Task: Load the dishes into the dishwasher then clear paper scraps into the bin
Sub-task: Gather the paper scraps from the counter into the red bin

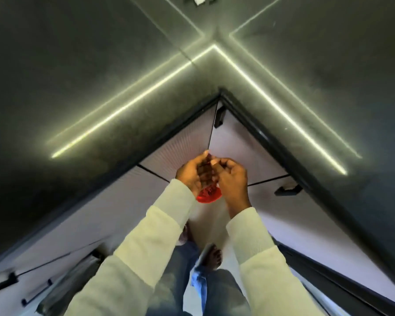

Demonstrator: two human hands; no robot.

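Pale sleeves (pixel 160 236) — left hand (pixel 188 176) and right hand (pixel 232 179), fingers (pixel 221 163) curled round red cup (pixel 209 195), round end camera-ward

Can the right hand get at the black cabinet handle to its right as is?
Probably yes: nothing lies between the right hand and the handle. Its fingers are curled by the red thing the left hand holds, though, so it may have to free up first.

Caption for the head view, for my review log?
Left hand cups a crumpled red item, right hand close beside it, in front of the dark countertop corner.
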